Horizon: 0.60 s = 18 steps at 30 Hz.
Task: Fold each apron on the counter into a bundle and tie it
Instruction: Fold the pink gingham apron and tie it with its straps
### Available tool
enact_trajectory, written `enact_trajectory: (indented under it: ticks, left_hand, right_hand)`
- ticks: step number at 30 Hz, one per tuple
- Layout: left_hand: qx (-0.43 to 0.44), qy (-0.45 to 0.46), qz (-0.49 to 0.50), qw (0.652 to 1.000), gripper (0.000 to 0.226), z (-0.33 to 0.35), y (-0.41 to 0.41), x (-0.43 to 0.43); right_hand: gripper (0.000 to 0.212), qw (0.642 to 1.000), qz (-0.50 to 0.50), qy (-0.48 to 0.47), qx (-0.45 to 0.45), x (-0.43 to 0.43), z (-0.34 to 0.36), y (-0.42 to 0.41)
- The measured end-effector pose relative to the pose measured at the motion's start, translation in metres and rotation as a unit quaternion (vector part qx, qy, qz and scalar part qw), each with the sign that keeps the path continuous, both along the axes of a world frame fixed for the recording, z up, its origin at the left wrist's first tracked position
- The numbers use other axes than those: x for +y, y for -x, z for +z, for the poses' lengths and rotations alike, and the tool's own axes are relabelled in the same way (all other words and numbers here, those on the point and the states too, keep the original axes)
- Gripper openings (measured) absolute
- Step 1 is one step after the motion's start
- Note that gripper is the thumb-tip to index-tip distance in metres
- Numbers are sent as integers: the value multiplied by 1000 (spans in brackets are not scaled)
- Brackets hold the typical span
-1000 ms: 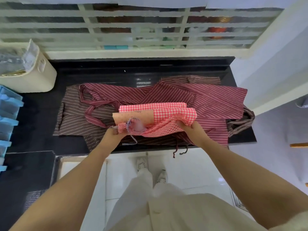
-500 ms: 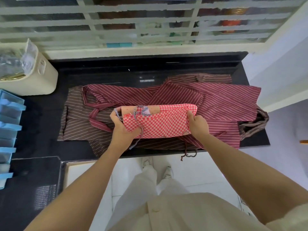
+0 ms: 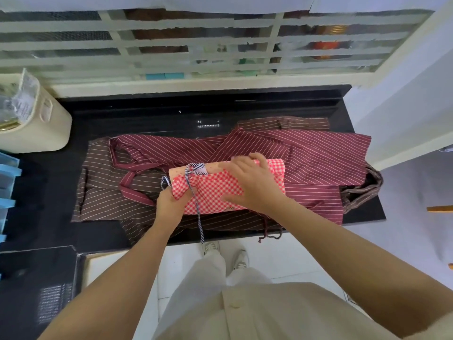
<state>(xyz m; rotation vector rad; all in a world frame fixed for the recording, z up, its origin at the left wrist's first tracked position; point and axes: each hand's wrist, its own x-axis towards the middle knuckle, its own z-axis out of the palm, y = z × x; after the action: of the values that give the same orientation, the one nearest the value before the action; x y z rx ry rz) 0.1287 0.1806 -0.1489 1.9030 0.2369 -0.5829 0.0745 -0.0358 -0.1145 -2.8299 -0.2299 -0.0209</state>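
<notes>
both hands on gingham apron (image 3: 215, 195): left hand (image 3: 169, 206) grips its end, right hand (image 3: 253, 186) lays fingers (image 3: 236, 165) flat.

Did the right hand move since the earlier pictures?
Yes. The right hand slid left, from the right end of the checked apron onto its middle, away from the right edge of the counter.

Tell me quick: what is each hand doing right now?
Left hand: grips the left end of the folded red-and-white checked cloth apron.
Right hand: open, fingers spread, pressing on top of that apron.
</notes>
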Motion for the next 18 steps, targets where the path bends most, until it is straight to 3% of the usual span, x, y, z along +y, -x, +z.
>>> enact_trajectory:
  ticks: [4,11,18]
  left_hand:
    - [14,-2,-6,1000,6,1,0,2]
    - [46,-18,-16,999,24,0,-7,7]
    - [37,-79,-43,995,32,-2,-17,12]
  right_hand:
    - [26,998,-8,-7,69,-2,-3,-19]
    - [22,984,-5,12,176,1,-13,-44]
    - [7,972,-37,-74,221,-1,-25,-58]
